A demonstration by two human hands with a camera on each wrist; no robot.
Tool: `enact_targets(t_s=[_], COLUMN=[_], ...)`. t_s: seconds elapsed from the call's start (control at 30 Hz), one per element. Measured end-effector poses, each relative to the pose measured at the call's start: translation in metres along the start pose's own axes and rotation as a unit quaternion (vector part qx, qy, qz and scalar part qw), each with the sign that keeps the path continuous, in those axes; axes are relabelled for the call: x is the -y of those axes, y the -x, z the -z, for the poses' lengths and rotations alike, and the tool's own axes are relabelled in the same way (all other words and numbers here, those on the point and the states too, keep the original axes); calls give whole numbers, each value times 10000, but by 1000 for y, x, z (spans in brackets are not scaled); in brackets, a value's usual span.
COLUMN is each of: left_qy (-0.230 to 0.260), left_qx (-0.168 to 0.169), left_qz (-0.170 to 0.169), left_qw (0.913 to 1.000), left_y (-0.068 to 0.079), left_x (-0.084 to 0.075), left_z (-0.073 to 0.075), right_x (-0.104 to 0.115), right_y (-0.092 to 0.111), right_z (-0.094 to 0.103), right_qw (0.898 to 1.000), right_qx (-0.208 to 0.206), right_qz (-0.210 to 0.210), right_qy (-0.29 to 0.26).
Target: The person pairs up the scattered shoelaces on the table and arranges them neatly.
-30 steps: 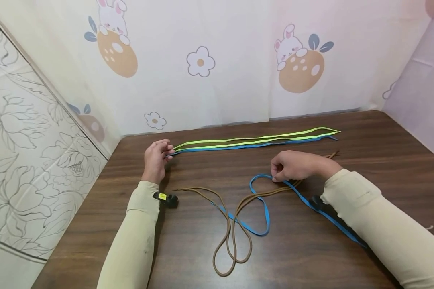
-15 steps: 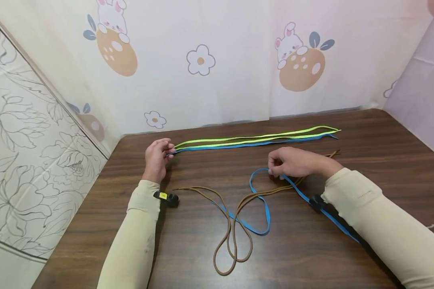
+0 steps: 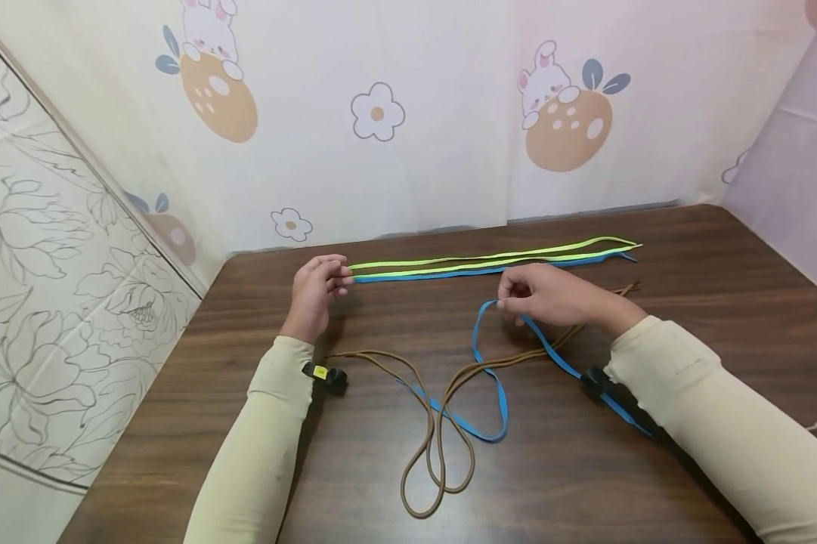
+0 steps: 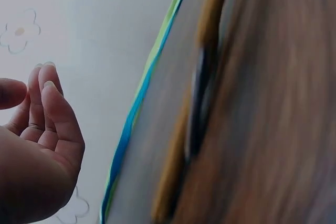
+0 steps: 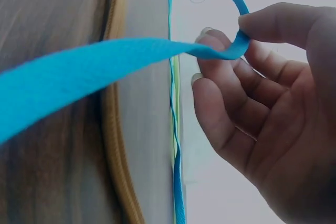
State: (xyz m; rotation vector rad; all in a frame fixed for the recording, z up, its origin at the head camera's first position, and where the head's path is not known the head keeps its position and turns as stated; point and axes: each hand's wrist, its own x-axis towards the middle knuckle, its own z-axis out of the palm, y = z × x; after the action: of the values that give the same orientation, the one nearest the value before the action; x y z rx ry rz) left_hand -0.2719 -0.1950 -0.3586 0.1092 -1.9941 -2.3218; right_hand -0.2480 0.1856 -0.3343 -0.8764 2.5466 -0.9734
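Observation:
My right hand [image 3: 547,295] pinches a flat blue shoelace [image 5: 105,66] between thumb and index finger, lifting part of it above the table. The rest of that blue lace curls over the tabletop and trails beneath the right wrist. A yellow-green shoelace [image 3: 551,250] lies doubled along the back, beside another blue shoelace [image 3: 408,278]. At their left end is my left hand [image 3: 316,295], which hides the lace tips in the head view. Its fingers are loosely bent, with nothing between them in the left wrist view. A round brown shoelace [image 3: 418,517] lies looped in the middle.
The dark wood table [image 3: 354,468] meets a patterned cloth backdrop [image 3: 435,166] at its back edge. A second hanging sheet [image 3: 34,249] with line-drawn flowers stands at the left. The brown lace crosses the held blue lace.
My right hand has risen and moved slightly left and away, drawing the blue lace along. My left hand has shifted right along the ends of the straight laces.

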Motion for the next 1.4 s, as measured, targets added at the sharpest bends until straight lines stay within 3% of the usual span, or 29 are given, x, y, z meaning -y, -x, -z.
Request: enact_targets(t_s=[0.13, 0.27, 0.53, 0.67, 0.8, 0.93, 1.4], left_qy=[-139, -403, -745, -1104, -1517, -1778, -2118], left_qx=[658, 1357, 1942, 2503, 3163, 3594, 4157], left_qz=[119, 178, 174, 150, 12, -129, -252], left_qw=[9977, 9898, 9780, 9617, 9365, 9160, 8841], left_y=[5, 13, 25, 32, 40, 46, 51], left_x=[-5, -10, -9, -5, -5, -6, -6], left_z=[-16, -33, -54, -64, -74, -82, -90], right_x=[4, 7, 14, 19, 23, 27, 31], right_y=[0, 1, 2, 2, 2, 2, 3], right_z=[0, -1, -3, -5, -7, -6, -5], right_qw=[9996, 9983, 9964, 9961, 9958, 9956, 9953], right_qx=[-236, -424, -595, -624, -665, -717, -700], right_qz=[33, 138, 284, 346, 400, 423, 476], right_qy=[-172, -368, -528, -525, -479, -424, -468])
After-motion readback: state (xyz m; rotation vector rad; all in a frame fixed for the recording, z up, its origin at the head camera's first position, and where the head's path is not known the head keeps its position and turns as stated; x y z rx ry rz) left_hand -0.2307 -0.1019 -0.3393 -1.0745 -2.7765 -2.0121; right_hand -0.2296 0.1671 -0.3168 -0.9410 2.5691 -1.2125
